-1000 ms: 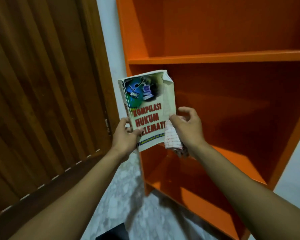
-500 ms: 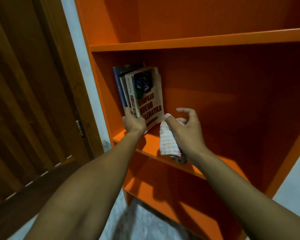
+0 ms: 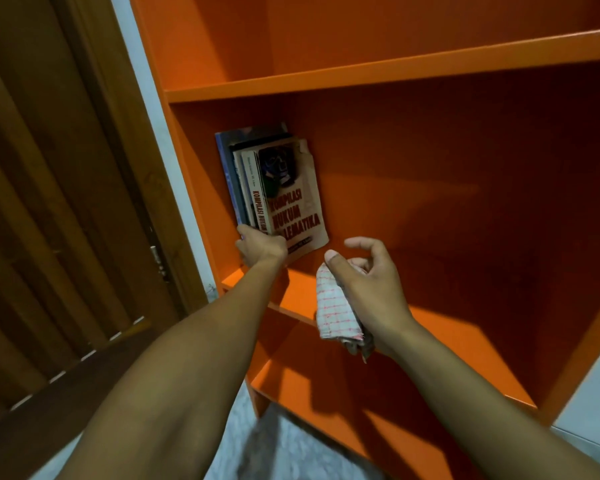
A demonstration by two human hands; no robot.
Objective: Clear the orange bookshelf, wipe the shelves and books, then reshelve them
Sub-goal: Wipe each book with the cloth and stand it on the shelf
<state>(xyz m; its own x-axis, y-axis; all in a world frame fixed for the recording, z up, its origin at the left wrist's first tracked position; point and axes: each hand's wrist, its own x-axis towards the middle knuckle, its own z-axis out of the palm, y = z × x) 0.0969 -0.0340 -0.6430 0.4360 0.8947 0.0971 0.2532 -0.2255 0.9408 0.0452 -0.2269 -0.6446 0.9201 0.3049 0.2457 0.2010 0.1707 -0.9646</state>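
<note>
Since a second ago the book (image 3: 293,202) has gone from mid-air in front of the bookshelf (image 3: 378,69) into the middle shelf; half a second ago it was already there, and now it sits a bit deeper and tighter to the stack. Right hand has come off the cover since the first frame and hangs just right of it.

Left hand (image 3: 262,245) is at the bottom of the book's spine, fingers wrapped round the lower edge, holding it. Directly above that grip: the book upright, slightly tilted, cover facing right, top corner dog-eared. Just left of the grip and above it, other books (image 3: 234,174) stand between this one and the shelf's left wall, touching. How many, can't tell exactly.

Right hand (image 3: 368,282) clamps a cloth (image 3: 336,310), checked white and red, between thumb and curled fingers; index finger raised and free. Cloth hangs down below that grip, in front of the shelf board's front edge. Book is up and left of this grip, near but not touching.

Door (image 3: 56,202), dark wood, well left of both hands. Pale floor (image 3: 284,452) below the forearms.
</note>
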